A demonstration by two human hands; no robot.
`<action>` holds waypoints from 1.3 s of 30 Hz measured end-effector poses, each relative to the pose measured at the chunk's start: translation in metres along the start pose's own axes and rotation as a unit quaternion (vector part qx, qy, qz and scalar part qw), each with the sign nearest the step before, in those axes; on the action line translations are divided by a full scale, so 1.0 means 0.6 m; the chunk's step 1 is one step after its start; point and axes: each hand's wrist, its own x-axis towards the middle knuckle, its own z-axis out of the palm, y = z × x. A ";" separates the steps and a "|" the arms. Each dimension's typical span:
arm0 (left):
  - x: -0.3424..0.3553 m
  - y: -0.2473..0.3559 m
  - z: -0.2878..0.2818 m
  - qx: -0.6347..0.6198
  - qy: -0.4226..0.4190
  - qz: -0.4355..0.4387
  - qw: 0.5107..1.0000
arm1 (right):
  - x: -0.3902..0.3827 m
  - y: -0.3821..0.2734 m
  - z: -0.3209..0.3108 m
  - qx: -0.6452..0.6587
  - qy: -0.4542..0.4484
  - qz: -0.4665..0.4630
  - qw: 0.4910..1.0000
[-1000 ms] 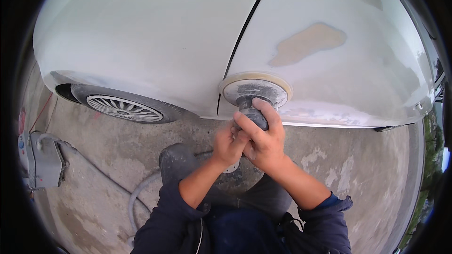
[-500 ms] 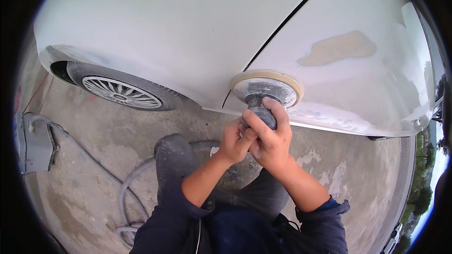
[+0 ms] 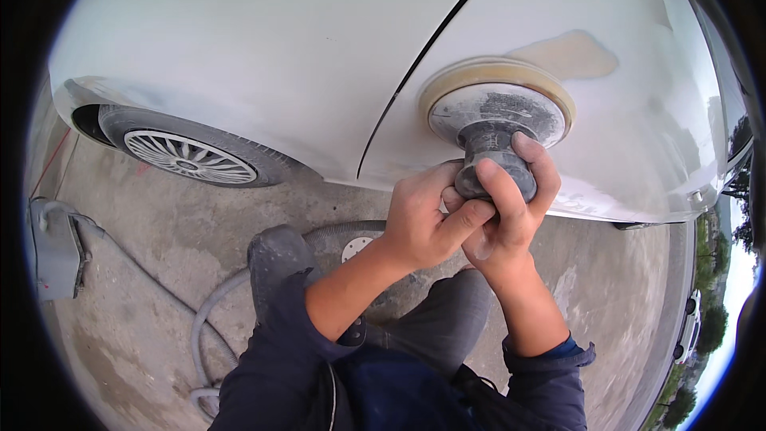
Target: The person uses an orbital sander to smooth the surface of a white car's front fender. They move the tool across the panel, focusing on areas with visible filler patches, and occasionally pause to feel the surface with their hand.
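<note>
A dusty grey-black round disc sander [image 3: 496,108] with a tan-rimmed pad is up against the white car panel [image 3: 447,12]. My right hand [image 3: 519,215] wraps its thumb and fingers round the sander's rear end. Beside it, my left hand [image 3: 427,219] is closed at the left of the same end, its fingertips mostly hidden. A tan patch [image 3: 576,54] bared in the white paint lies just above and right of the pad, which covers the patch's lower left part. Pale dust coats the sander and my fingertips.
Left of the panel gap is a car wheel [image 3: 191,156]. A grey hose [image 3: 152,275] snakes over the concrete floor from a grey box [image 3: 56,255] at far left. Near my bent left knee [image 3: 279,259] lies a round white disc with holes [image 3: 357,249].
Both hands have carried the sander right and upward along the panel, away from the gap. Its pad now overlaps the tan patch's lower left part, which was uncovered before.
</note>
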 end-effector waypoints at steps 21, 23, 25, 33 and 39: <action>-0.091 -0.081 -0.020 0.012 0.014 -0.081 0.997 | -0.119 -0.008 0.055 0.007 -0.062 0.096 0.993; -0.063 -0.054 -0.028 0.001 0.001 -0.059 0.998 | -0.078 -0.016 0.050 0.013 -0.005 0.074 0.997; -0.045 -0.053 -0.040 0.033 -0.023 -0.039 0.998 | -0.062 -0.010 0.058 0.039 0.048 0.059 0.996; -0.090 -0.062 -0.027 0.017 -0.005 -0.110 0.994 | -0.102 -0.026 0.054 0.008 -0.022 0.127 0.992; -0.020 -0.031 -0.037 0.067 -0.034 -0.004 0.997 | -0.066 -0.013 0.051 0.019 0.041 0.081 0.996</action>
